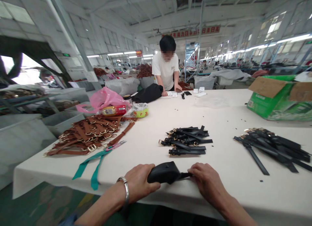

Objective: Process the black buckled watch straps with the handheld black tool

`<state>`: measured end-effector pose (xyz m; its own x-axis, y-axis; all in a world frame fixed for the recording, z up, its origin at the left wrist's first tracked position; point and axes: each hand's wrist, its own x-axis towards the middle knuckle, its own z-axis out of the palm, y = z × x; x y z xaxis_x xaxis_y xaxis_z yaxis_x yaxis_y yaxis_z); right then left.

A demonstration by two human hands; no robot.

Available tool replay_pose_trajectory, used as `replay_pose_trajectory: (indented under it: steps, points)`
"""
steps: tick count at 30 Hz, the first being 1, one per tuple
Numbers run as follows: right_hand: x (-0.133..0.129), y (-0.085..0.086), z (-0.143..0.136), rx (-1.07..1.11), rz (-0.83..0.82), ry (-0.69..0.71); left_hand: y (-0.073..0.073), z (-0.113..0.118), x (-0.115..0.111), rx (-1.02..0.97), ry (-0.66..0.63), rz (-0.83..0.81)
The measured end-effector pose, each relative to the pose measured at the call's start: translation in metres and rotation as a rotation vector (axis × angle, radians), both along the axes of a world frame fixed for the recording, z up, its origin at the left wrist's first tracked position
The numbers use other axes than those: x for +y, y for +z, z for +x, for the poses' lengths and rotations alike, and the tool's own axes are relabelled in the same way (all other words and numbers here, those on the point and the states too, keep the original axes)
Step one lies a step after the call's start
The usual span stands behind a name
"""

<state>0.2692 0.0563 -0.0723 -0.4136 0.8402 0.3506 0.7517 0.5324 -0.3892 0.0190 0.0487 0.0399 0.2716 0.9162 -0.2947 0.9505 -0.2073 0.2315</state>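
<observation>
Near the table's front edge, my left hand (139, 184) is wrapped round a black handheld tool (166, 172), whose exact kind I cannot make out. My right hand (207, 180) pinches a narrow black strap (185, 175) against the tool's right end. How the strap meets the tool is too small to tell. Just beyond them lies a pile of black leather straps with gold buckles (186, 138). Farther right is a second heap of black straps (273, 148), with one strap sticking out toward me.
Brown buckled straps (90, 133) are heaped at the left, beside scissors (116, 145) with a green ribbon (96, 164). A pink bag (106, 99) and a red-and-gold can (114, 110) stand behind. A green box (268, 101) is at right. A co-worker (167, 67) leans over the far edge.
</observation>
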Motion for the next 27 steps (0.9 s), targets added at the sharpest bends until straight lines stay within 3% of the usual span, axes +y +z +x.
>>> replay_pose_trajectory:
  steps: [4,13,22,27]
  points:
    - [-0.004,-0.009,0.005,-0.005,0.109,0.075,0.0,-0.001,-0.005,-0.014,0.008,-0.003]
    - [-0.016,0.003,0.005,0.116,-0.083,0.126,0.004,0.006,-0.017,0.127,0.003,-0.048]
    - [-0.001,-0.007,0.004,0.19,-0.131,0.095,-0.021,0.035,-0.013,0.131,-0.036,0.055]
    - [-0.002,-0.008,0.004,0.234,-0.163,0.075,-0.009,0.026,-0.014,0.143,-0.065,-0.042]
